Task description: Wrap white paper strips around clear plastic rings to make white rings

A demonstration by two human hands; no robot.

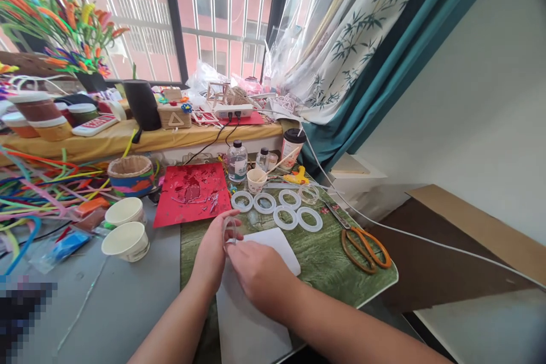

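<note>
Gripping a clear ring (224, 231) near the middle of the head view, I have my left hand (214, 245) curled about it, the fingers bent behind it and slightly apart. My right hand (265, 277) meets it at the lower edge, fingertips pressed together; I cannot tell whether they pinch the ring itself or something small against it. Both hands are above a white sheet (251, 324), lower centre of the frame, on the green mat (328, 267). Just beyond my fingers, right of centre, lie more rings (310, 229), flat on the mat. The scissors (351, 231), with orange handles, rest to the right of them, and a yellow glue gun (297, 175) lies behind. Near it stand a small cup (256, 181) with a stick in it, a bottle (237, 164) and a lidded cup (293, 148). Left of centre is a red sheet (170, 213) with dark flakes on it; further left, two white cups (126, 243) stand close together, with a painted pot (131, 181) behind them. Bright pipe cleaners (42, 187) spread along the left edge. A teal curtain (362, 91) hangs at upper right.
</note>
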